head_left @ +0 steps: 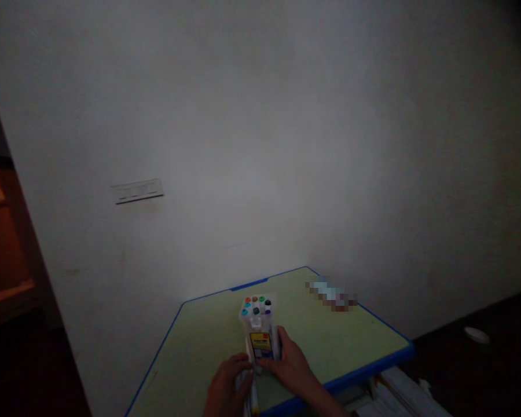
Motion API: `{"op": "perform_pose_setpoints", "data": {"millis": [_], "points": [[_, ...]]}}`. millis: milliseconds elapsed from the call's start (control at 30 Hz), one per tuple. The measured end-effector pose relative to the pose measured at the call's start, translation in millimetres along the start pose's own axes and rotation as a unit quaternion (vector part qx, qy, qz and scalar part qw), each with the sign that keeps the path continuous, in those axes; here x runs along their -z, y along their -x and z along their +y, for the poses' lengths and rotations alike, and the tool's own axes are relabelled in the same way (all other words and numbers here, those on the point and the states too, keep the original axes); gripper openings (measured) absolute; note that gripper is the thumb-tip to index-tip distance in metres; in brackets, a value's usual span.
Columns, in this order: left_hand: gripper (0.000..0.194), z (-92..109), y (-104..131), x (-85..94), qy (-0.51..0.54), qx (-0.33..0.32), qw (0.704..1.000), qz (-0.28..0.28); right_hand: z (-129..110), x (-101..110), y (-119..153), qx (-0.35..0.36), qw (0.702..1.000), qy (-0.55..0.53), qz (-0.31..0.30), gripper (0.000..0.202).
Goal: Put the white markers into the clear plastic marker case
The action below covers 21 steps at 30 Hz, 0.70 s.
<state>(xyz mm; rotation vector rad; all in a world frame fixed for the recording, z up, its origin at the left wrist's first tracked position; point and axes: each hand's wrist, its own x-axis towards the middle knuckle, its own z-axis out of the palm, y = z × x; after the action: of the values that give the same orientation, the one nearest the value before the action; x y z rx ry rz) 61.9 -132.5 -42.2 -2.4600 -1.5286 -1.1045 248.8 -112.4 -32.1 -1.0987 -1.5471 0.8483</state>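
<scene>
2 bare hands over a green table (208,341), right hand (292,362) gripping a clear marker case (258,336), left hand (231,383) grasping a white marker (254,397)

Layout, from the wearer's viewpoint. Pale green rectangular tabletop with blue edging (208,341): directly ahead, its far edge along the grey-white flat wall (260,145). On the tabletop, near its middle: clear plastic case of round-capped, multicoloured markers (260,330). Just left of the case's near part, extending toward the wearer: slim white stick-shaped marker (254,397). Behind and right of the case, by the tabletop's right edge: pixelated pale and dark red item (332,293), material unclear. White sheet-like items (399,394): below the tabletop's near right edge. Small white oval object (476,335): beyond the tabletop, right, on the dark floor (499,359).
</scene>
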Motion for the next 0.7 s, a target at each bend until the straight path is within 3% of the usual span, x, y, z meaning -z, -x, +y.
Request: {"op": "perform_pose_setpoints", "data": {"millis": [133, 333, 533, 700], "points": [[0.031, -1.9, 0.5, -2.5, -0.031, 0.017, 0.999, -0.014, 1.8, 0.0, 0.7, 0.000, 1.000, 0.008, 0.002, 0.044], [0.028, 0.7, -2.2, 0.9, -0.026, -0.012, 0.999, -0.030, 1.0, 0.4, -0.1, 0.001, 1.000, -0.010, -0.001, 0.044], [0.030, 3.7, -3.9, 4.0, -0.022, 0.001, 0.998, -0.052, -3.3, 1.1, 0.7, -0.005, 1.000, -0.001, 0.005, 0.042], [0.030, 14.8, -7.3, 11.9, 0.034, -0.007, 0.996, -0.083, -2.0, 1.0, 1.0, -0.002, 1.000, -0.004, 0.008, 0.042]]}}
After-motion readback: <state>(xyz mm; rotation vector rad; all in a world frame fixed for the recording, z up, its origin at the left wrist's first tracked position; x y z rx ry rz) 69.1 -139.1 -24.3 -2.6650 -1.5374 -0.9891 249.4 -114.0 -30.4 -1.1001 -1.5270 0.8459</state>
